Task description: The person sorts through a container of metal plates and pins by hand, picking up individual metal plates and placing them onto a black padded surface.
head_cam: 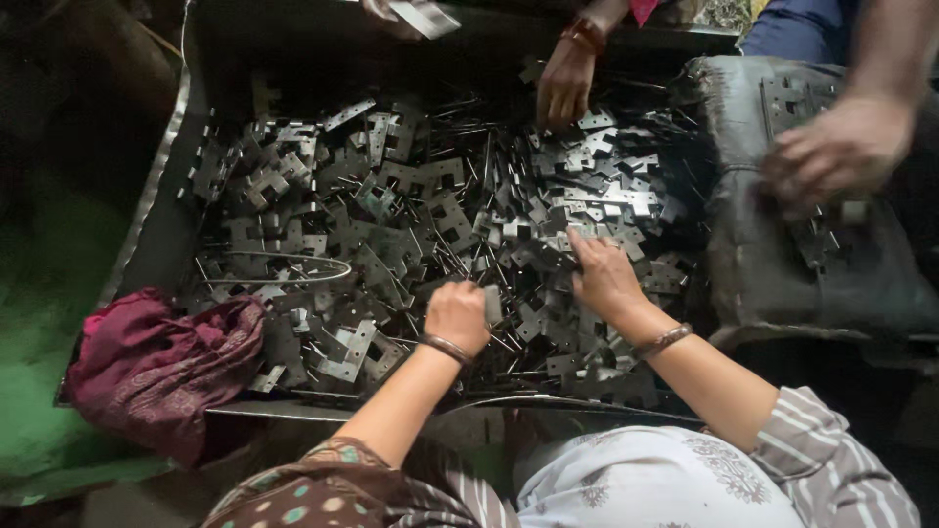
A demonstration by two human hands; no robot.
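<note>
A dark metal tray (166,210) holds a heap of several flat, notched metal plates (411,210) mixed with thin pins. My left hand (458,315) is closed into a fist over the pile near the tray's front, gripping a small metal plate that sticks out at its right side. My right hand (602,276) lies palm down on the plates just to the right, fingers spread and touching the pieces. Both wrists wear bangles.
A maroon cloth (161,367) is bunched over the tray's front left corner. A grey sack (812,254) with plates on it lies at the right. Another person's hand (565,86) reaches into the far side; a further blurred hand (836,147) hovers over the sack.
</note>
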